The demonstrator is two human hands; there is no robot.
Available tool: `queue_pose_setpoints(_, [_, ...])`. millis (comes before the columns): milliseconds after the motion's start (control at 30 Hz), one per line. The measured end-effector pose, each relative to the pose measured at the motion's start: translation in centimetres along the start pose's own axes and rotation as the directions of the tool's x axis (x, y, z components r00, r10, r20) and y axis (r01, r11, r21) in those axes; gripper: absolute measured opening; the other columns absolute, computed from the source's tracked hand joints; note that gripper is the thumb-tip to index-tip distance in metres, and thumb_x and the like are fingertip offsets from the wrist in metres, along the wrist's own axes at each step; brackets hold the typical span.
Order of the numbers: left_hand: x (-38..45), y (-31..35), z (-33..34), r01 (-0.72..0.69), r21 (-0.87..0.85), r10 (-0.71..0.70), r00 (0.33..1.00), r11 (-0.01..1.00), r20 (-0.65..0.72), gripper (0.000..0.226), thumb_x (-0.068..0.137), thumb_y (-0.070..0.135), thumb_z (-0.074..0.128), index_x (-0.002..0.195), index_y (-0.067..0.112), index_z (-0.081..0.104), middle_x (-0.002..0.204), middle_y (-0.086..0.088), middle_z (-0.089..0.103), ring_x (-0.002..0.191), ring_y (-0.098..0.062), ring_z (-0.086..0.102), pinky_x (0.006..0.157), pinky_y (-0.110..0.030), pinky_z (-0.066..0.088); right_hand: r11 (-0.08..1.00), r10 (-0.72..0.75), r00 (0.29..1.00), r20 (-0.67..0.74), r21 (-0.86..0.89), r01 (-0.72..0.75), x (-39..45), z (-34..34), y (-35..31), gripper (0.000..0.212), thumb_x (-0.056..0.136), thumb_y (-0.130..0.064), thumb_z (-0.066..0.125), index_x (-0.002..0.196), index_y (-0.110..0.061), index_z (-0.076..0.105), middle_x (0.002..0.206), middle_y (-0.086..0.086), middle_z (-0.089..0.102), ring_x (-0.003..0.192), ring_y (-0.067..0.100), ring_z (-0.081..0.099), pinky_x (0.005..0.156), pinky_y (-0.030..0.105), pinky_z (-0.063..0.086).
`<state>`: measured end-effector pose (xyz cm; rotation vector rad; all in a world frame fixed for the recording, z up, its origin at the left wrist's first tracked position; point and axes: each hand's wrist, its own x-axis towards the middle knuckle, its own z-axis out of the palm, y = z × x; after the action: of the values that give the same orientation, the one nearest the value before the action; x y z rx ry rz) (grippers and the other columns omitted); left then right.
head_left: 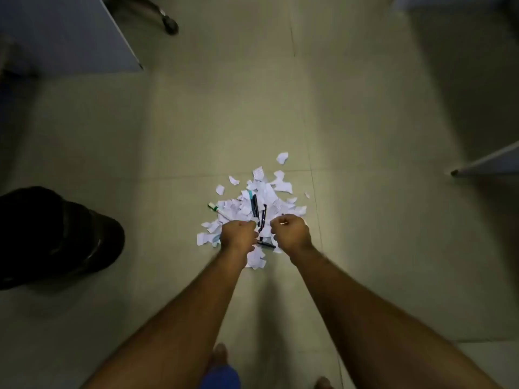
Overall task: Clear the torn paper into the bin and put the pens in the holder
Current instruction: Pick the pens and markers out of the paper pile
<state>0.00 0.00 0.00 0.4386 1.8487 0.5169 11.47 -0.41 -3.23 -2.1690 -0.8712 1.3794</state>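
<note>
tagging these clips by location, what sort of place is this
Probably an office or study room. A tiled floor, a castor of a wheeled chair beside a pale desk panel, and pens mixed into torn paper all suggest it. A black bin stands at the left.

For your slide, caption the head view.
Both hands reach over torn paper and pens on the floor.

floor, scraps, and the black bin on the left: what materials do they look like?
Floor: glazed tile, likely ceramic; pale sheen and thin grout lines. Scraps: thin white paper, ragged torn edges, faint print on some. Black bin: seems lined with a plastic bag, judging by glossy wrinkles; the body material is hidden.
</note>
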Motion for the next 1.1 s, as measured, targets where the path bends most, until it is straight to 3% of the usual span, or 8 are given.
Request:
queue_pose_setpoints(100, [3.0,-1.6,1.2,0.075,-0.043,-0.077,0.996,0.996,-0.043,0.026,0.086,0.02,0.063,0.101,-0.001,0.069,0.094,-0.016,0.073,0.072,-0.03,0.07,0.055,-0.028,0.053,0.988,-0.066,0.997,-0.026,-0.139,0.062,1.2,1.4,1.6,0.018,0.085,-0.028,0.065,0.093,-0.015,0.075,0.1,0.007,0.074,0.096,0.028,0.067,0.077,0.025,0.046])
queue_pose_setpoints(233, [10.4,-5.8,4.2,0.082,-0.031,-0.085,0.989,0.996,-0.122,0.041,0.077,0.031,0.063,0.106,0.003,0.067,0.108,-0.019,0.071,0.097,-0.037,0.07,0.084,-0.048,0.059,0.972,-0.112,0.991,-0.067,-0.214,0.095,5.8,5.4,5.7,0.024,0.088,-0.028,0.065,0.103,-0.012,0.074,0.109,0.008,0.073,0.105,0.029,0.065,0.084,0.028,0.047])
queue_pose_setpoints(333, [12.1,-8.2,4.6,0.096,-0.141,-0.13,0.957,0.985,-0.258,0.041,0.078,0.035,0.068,0.104,0.004,0.06,0.104,-0.011,0.071,0.089,-0.033,0.069,0.083,-0.042,0.058,0.94,-0.186,0.977,-0.101,-0.308,0.147,8.4,7.4,7.7,0.025,0.089,-0.029,0.062,0.107,-0.015,0.072,0.112,0.009,0.071,0.107,0.03,0.063,0.086,0.03,0.047])
queue_pose_setpoints(400, [12.7,-9.9,5.3,0.14,-0.165,-0.18,0.949,0.976,-0.258,0.038,0.085,0.035,0.068,0.085,-0.002,0.057,0.081,-0.004,0.068,0.07,-0.025,0.066,0.073,-0.034,0.056,0.9,-0.245,0.965,-0.089,-0.391,0.192,9.1,8.1,8.7,0.026,0.088,-0.029,0.061,0.108,-0.017,0.071,0.111,0.009,0.071,0.106,0.03,0.063,0.085,0.031,0.048])
queue_pose_setpoints(533, [15.9,-13.5,7.0,0.19,-0.195,-0.235,0.942,0.962,-0.239,0.054,0.062,0.055,0.075,0.078,0.004,0.071,0.061,-0.008,0.071,0.047,-0.029,0.068,0.052,-0.056,0.057,0.877,-0.282,0.956,-0.085,-0.426,0.221,10.5,9.2,8.8,0.026,0.087,-0.034,0.061,0.105,-0.019,0.071,0.107,0.008,0.072,0.102,0.03,0.065,0.083,0.031,0.049])
queue_pose_setpoints(700, [14.1,-11.0,6.9,0.136,-0.186,-0.178,0.957,0.973,-0.229,0.037,0.076,0.029,0.08,0.099,0.004,0.064,0.089,-0.012,0.069,0.067,-0.031,0.067,0.066,-0.049,0.061,0.873,-0.232,0.968,-0.09,-0.459,0.167,12.1,9.8,8.5,0.027,0.085,-0.037,0.063,0.1,-0.016,0.071,0.103,0.01,0.072,0.099,0.032,0.066,0.079,0.032,0.05])
queue_pose_setpoints(967, [14.9,-10.9,3.8,0.031,0.099,0.001,0.953,0.995,-0.304,0.06,0.064,0.052,0.072,0.105,0.009,0.068,0.1,-0.013,0.074,0.081,-0.034,0.072,0.076,-0.044,0.061,0.855,-0.272,0.959,-0.081,-0.478,0.202,12.0,10.9,8.2,0.025,0.087,-0.035,0.063,0.103,-0.015,0.064,0.104,0.009,0.07,0.096,0.03,0.065,0.073,0.03,0.047])
queue_pose_setpoints(1100, [15.7,-9.3,2.5,-0.047,0.202,0.099,0.962,0.978,-0.256,0.051,0.066,0.049,0.073,0.094,0.007,0.07,0.088,-0.013,0.073,0.078,-0.035,0.07,0.073,-0.041,0.061,0.892,-0.247,0.962,-0.121,-0.416,0.176,12.7,11.0,8.1,0.036,0.09,-0.04,0.062,0.11,-0.01,0.059,0.11,0.013,0.068,0.101,0.033,0.064,0.076,0.032,0.048])
